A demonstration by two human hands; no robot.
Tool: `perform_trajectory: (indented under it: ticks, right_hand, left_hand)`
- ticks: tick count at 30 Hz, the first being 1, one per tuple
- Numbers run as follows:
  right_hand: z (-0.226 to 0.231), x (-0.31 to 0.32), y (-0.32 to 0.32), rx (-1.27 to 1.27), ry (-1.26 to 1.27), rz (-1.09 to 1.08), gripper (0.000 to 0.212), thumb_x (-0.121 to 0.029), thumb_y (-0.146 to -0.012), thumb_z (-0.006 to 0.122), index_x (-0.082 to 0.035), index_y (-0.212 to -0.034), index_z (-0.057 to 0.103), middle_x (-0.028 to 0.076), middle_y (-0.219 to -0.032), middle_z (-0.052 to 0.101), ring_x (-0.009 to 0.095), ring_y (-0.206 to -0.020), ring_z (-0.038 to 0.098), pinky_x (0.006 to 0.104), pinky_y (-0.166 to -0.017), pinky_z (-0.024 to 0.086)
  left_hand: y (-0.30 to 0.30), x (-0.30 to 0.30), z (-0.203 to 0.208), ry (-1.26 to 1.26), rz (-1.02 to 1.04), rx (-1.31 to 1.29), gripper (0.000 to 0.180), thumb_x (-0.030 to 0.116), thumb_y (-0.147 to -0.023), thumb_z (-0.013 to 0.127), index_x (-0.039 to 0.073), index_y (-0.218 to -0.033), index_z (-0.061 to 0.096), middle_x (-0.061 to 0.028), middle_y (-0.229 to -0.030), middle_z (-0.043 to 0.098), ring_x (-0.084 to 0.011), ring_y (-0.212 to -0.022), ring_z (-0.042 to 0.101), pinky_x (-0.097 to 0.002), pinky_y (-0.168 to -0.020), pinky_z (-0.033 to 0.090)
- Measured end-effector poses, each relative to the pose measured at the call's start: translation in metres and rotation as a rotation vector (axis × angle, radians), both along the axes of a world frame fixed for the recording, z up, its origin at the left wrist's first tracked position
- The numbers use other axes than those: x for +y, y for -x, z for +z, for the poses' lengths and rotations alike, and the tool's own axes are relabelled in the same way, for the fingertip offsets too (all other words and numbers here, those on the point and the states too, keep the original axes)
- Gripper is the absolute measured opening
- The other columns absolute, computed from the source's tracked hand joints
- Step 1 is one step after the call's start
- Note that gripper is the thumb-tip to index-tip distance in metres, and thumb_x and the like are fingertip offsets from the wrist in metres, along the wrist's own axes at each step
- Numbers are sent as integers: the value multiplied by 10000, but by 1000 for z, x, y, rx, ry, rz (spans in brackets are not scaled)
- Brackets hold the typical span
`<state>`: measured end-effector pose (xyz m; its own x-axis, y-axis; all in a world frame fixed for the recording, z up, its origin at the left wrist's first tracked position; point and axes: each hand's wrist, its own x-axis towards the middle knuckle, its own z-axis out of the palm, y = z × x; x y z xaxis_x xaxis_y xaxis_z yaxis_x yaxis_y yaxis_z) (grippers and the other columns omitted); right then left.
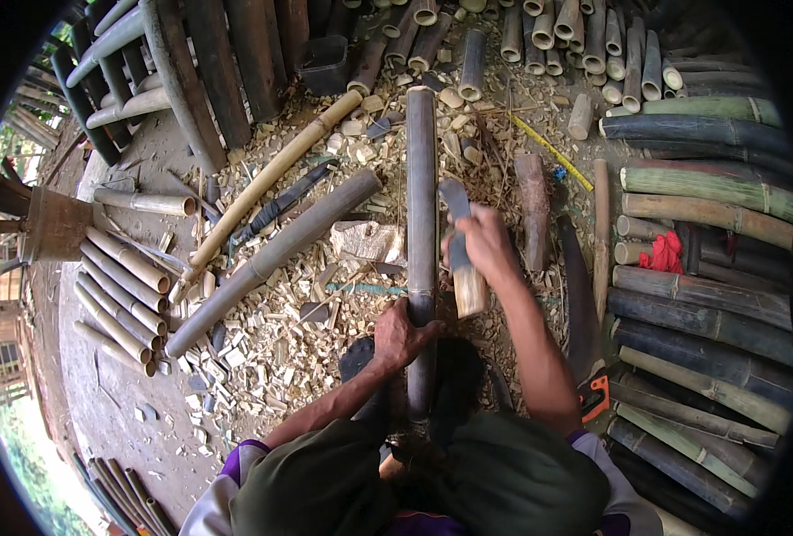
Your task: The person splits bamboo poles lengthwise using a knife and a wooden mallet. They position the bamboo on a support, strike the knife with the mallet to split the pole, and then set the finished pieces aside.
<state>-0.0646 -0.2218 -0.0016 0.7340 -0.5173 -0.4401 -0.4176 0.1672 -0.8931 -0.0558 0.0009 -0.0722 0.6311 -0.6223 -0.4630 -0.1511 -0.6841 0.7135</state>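
A long dark bamboo pole (421,179) stretches away from me, its near end between my knees. My left hand (403,338) is closed round its lower part. To the right of the pole, my right hand (486,241) is closed on a tool with a flat grey blade (454,198), slightly blurred. A pale wooden piece (470,293) shows below the fist; I cannot tell whether it is the tool's handle or separate. On the left a grey bamboo pole (276,259) and a thinner tan one (276,174) lie slanted.
Wood chips (254,357) cover the ground. Stacked bamboo poles (709,295) line the right, near a saw with an orange handle (596,397). A yellow measuring tape (553,154) lies ahead. Short bamboo tubes (120,308) lie left; more tubes (584,40) are piled at the back.
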Motion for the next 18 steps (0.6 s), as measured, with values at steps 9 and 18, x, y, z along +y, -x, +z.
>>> perform_trajectory:
  ticks: [9,18]
  right_hand:
    - [18,-101,-118,3,69,-25,150,-45,-937,504,77,-1017,538,205,-701,673,291,-518,669,435,-461,582]
    - [38,-24,-30,-66,181,62,244,-114,-1051,448,15,-1202,590,100,-728,691,180,-547,667,338,-492,550]
  left_hand:
    - [2,2,-3,48,1,27,604,460,-743,866,-36,-1003,639,-221,-946,694,-377,-892,687,-478,-834,545]
    - [-28,26,-23,432,-33,654,503,248,-858,842,-30,-1235,659,-93,-1105,712,-175,-1058,631,-364,-992,483]
